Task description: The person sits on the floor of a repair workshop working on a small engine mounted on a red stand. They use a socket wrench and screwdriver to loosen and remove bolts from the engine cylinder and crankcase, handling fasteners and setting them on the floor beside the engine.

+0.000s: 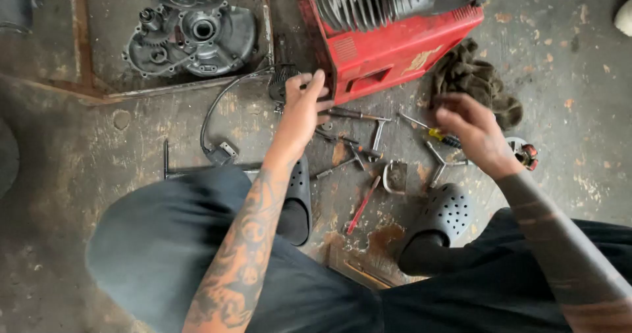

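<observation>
Red engine housing (395, 50), w/ grey cooling fins on top, is sitting at upper centre of the frame on a stained concrete floor (566, 175). The person is squatting over it, both hands apart. Left hand (304, 109) is reaching up to the housing's lower-left edge, fingers spread and curled loosely near a dark finned part (282, 81); can't tell if it's gripping anything. Right hand (475, 134), centre-right, is hovering palm-down w/ fingers bent over the tools, touching nothing I can make out. Tools are lying scattered btwn the feet and the housing, presumably for quick reach: a yellow-handled screwdriver (440, 135), a T-handle wrench (438, 163), a red-handled tool (363, 205). A dark rag (475, 77) is bunched just right of the housing. Upper left, a grey crankcase half (194, 37) is resting inside a rusty frame, well apart. A black cable w/ connector (220, 150) is curling left of the left wrist. Grey perforated clogs (449, 213) are on the feet.
</observation>
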